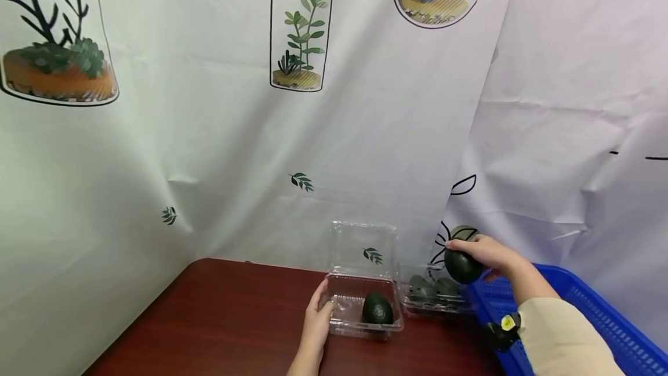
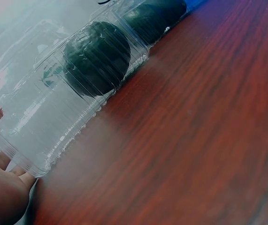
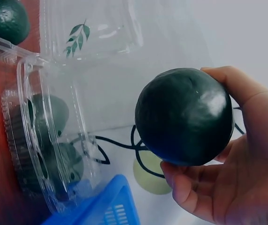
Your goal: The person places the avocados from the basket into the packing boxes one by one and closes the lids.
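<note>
My right hand grips a dark green avocado in the air, above the near corner of a blue basket. In the right wrist view the thumb and fingers lie round one side of the avocado. My left hand holds the left edge of an open clear plastic clamshell box on the table. One avocado lies in the right part of that box, and its lid stands up at the back. Through the box wall, the left wrist view shows this avocado too.
A second clear box, its lid down, holds avocados right of the open one. The blue basket stands at the right. Behind the dark red table hangs a white printed cloth.
</note>
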Motion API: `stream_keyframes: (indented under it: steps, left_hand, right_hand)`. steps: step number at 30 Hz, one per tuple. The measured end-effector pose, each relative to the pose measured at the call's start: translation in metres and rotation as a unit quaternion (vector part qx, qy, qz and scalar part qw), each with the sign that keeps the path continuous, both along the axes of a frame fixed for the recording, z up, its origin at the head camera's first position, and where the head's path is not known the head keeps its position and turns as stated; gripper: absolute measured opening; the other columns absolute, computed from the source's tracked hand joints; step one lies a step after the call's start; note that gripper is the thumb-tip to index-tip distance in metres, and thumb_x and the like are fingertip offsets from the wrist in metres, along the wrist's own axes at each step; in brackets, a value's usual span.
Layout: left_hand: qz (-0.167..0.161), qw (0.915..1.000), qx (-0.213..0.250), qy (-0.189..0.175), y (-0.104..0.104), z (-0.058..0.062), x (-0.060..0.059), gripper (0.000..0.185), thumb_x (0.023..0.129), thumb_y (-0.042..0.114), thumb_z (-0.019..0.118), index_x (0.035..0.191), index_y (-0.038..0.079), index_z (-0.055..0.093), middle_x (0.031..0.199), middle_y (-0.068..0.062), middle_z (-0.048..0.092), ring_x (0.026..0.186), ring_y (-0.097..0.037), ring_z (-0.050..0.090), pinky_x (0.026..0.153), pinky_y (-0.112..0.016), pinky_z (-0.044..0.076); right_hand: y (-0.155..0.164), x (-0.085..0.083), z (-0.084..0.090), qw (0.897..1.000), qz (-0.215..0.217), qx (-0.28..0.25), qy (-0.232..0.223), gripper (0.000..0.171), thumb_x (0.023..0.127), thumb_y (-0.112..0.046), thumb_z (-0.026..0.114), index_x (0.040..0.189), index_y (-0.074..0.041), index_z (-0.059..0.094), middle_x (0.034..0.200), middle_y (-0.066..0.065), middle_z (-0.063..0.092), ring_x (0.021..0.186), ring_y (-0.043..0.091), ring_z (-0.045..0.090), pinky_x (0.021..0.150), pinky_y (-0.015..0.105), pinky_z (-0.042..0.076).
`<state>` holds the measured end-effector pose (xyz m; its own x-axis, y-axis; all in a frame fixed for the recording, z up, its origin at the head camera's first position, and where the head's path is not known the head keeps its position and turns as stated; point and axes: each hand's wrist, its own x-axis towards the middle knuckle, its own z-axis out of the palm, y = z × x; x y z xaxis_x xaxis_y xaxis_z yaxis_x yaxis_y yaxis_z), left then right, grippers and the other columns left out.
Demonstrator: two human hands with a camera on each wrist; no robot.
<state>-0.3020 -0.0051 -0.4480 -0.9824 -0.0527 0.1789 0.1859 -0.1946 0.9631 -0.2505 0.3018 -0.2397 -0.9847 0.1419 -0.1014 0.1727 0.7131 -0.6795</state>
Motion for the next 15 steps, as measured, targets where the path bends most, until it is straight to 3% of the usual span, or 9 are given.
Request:
stream_keyframes:
  steps: [4,9,15]
  left_hand:
    - [-0.001,1.0,0.001,0.002,0.003,0.001,-0.001,0.053,0.084,-0.001,0.051,0.136,-0.002,0.041,0.139,-0.026,0.037,0.127,-0.039,0.034,0.093,-0.039,0.04]
    - [0.025,0.9996,-0.016,-0.003,0.001,0.002,0.0,0.043,0.09,0.007,0.047,0.132,-0.001,0.047,0.138,-0.024,0.04,0.126,-0.041,0.034,0.101,-0.054,0.027]
    - [0.012,0.9996,-0.022,0.011,-0.003,0.0,-0.002,0.041,0.096,0.012,0.039,0.133,-0.004,0.045,0.14,-0.023,0.038,0.129,-0.044,0.027,0.103,-0.059,0.02]
  right_hand:
    - [-0.004,-0.002,0.003,1.0,0.006,0.009,0.007,0.063,0.084,-0.054,0.055,0.103,0.005,0.042,0.098,0.02,0.051,0.081,0.029,0.055,0.062,0.045,0.051]
    - [-0.017,-0.007,0.0,1.0,0.009,0.002,0.013,0.06,0.083,-0.053,0.057,0.1,0.003,0.043,0.098,0.019,0.05,0.078,0.027,0.055,0.06,0.044,0.051]
    - [-0.033,-0.014,-0.003,1.0,0.006,0.002,0.017,0.062,0.083,-0.054,0.057,0.1,0.003,0.041,0.099,0.021,0.048,0.079,0.029,0.055,0.058,0.042,0.052]
